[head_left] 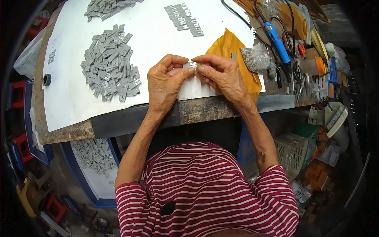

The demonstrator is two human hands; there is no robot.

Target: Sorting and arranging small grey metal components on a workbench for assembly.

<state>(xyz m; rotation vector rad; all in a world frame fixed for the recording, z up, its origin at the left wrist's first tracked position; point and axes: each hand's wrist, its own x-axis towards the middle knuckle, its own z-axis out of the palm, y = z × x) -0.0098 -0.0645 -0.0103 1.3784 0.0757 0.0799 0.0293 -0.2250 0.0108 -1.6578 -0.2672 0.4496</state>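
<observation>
Centre frame — left hand (pixel 166 81) and right hand (pixel 223 75) both pinch one small grey plate (pixel 190 64), fingertips closed tight; loose grey pile (pixel 111 63) at upper left.

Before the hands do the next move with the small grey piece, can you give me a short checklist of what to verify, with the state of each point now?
1. Small grey piece pinched between the fingertips of both hands: ok.
2. Left hand and right hand above the white sheet, not beyond the bench edge: ok.
3. Piece correctly seated or aligned: cannot tell, too small and partly covered by the fingers.
4. Loose pile of grey pieces close to the left hand: ok.
5. Tidy row of grey pieces has free sheet beside it: ok.
6. Blue tool and black cables apart from both hands: ok.
</observation>
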